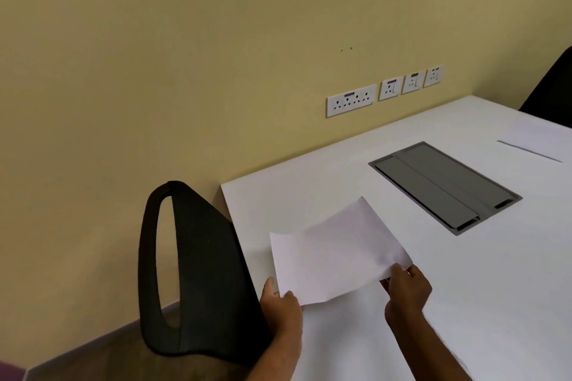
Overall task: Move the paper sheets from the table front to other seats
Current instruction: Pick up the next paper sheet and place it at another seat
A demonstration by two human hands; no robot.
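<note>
Held a sheet point(337, 252) over the table point(464, 288), left hand point(283, 308) and right hand point(407, 291) pinching its near corners, beside the chair point(198, 272).

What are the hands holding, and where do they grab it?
A paper sheet. The left hand pinches its near left corner; the right hand pinches its near right corner.

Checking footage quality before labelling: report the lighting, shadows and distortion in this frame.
Head view: soft, even light, no glare on the white table; the held paper sheet casts only a faint shadow; wide-angle lens tilts and bends the wall sockets and table edge; slightly soft overall, both hands still readable.
</note>
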